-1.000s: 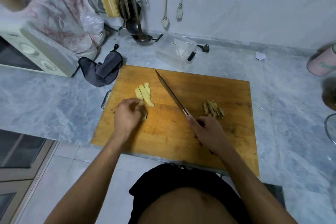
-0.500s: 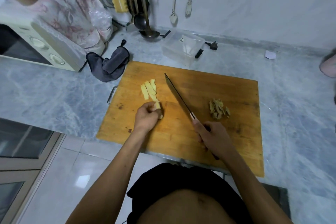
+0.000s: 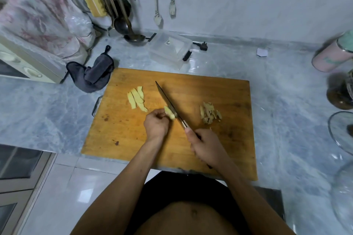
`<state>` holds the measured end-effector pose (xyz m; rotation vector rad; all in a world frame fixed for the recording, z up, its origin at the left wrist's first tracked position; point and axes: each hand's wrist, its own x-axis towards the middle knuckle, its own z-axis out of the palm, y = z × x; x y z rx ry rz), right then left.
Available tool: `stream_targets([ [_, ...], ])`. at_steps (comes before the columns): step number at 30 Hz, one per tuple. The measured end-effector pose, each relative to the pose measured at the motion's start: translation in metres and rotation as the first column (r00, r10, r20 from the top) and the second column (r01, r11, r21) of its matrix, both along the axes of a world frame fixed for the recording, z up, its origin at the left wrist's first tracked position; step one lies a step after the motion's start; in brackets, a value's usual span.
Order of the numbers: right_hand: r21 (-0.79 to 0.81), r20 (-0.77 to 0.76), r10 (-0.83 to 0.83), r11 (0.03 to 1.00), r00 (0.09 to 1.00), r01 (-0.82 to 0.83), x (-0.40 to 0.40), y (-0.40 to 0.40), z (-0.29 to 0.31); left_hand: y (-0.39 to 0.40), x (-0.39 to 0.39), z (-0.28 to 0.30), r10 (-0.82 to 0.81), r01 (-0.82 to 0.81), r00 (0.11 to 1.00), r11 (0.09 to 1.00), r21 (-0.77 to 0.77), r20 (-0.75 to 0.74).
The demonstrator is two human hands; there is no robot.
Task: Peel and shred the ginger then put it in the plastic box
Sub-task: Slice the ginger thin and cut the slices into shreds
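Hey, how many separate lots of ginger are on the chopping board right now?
3: pale slices lying left of the knife, one piece pinched by the left hand against the blade, and a brownish heap of peelings to the right.

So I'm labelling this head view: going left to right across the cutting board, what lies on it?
Ginger slices → left hand holding the ginger piece → knife → peel scraps.
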<state>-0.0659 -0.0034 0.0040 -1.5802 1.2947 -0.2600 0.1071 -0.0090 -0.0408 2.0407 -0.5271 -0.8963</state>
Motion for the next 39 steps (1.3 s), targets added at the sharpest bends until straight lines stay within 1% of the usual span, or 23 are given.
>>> stream_targets([
  [3, 0.054, -0.008, 0.005, 0.999, 1.000, -0.005, 0.000, -0.006, 0.001, 0.008, -0.005, 0.004, -0.152, 0.167, 0.971, 0.984, -0.064, 0.185],
  [5, 0.087, -0.001, 0.006, 0.996, 1.000, -0.006, 0.000, -0.011, 0.001, 0.013, -0.005, 0.002, -0.245, 0.278, 0.921, 0.958, -0.071, 0.302],
  [7, 0.138, -0.007, 0.023, 0.990, 1.000, -0.022, -0.002, -0.017, 0.002, 0.015, -0.002, -0.005, -0.298, 0.347, 0.870, 0.936, -0.058, 0.392],
  [12, 0.310, -0.046, 0.083, 0.948, 0.995, -0.065, -0.008, -0.036, 0.014, 0.014, -0.002, -0.014, -0.372, 0.447, 0.763, 0.894, -0.015, 0.529],
  [15, 0.433, 0.021, 0.073, 0.898, 0.997, -0.075, -0.010, -0.041, 0.014, 0.017, -0.002, -0.019, -0.398, 0.500, 0.694, 0.866, -0.003, 0.600],
  [17, 0.464, 0.054, 0.049, 0.883, 0.997, -0.068, -0.010, -0.040, 0.013, 0.018, -0.001, -0.022, -0.405, 0.522, 0.668, 0.853, -0.006, 0.625],
  [22, 0.306, -0.047, 0.047, 0.951, 0.998, -0.030, -0.004, -0.036, 0.019, 0.020, 0.005, -0.028, -0.412, 0.567, 0.624, 0.824, -0.021, 0.664],
  [24, 0.210, -0.075, 0.096, 0.975, 0.993, -0.079, -0.003, -0.034, 0.022, 0.019, 0.010, -0.031, -0.410, 0.591, 0.590, 0.806, -0.026, 0.695],
  [26, 0.112, -0.128, 0.161, 0.983, 0.979, -0.147, -0.003, -0.031, 0.022, 0.017, 0.015, -0.036, -0.404, 0.638, 0.528, 0.769, -0.035, 0.747],
  [27, 0.088, -0.154, 0.182, 0.981, 0.971, -0.170, -0.003, -0.029, 0.022, 0.017, 0.016, -0.039, -0.399, 0.656, 0.507, 0.754, -0.041, 0.764],
  [30, 0.032, -0.216, 0.224, 0.974, 0.950, -0.223, -0.003, -0.022, 0.022, 0.018, 0.015, -0.039, -0.392, 0.657, 0.520, 0.752, -0.061, 0.759],
  [32, 0.001, -0.222, 0.222, 0.974, 0.949, -0.227, -0.002, -0.019, 0.024, 0.018, 0.013, -0.037, -0.372, 0.651, 0.526, 0.755, -0.080, 0.765],
  [36, 0.037, -0.195, 0.203, 0.979, 0.959, -0.200, -0.002, -0.018, 0.029, 0.017, 0.012, -0.036, -0.344, 0.630, 0.553, 0.769, -0.110, 0.759],
  [39, 0.051, -0.215, 0.204, 0.979, 0.955, -0.198, 0.000, -0.023, 0.028, 0.017, 0.009, -0.037, -0.341, 0.621, 0.575, 0.774, -0.125, 0.744],
])
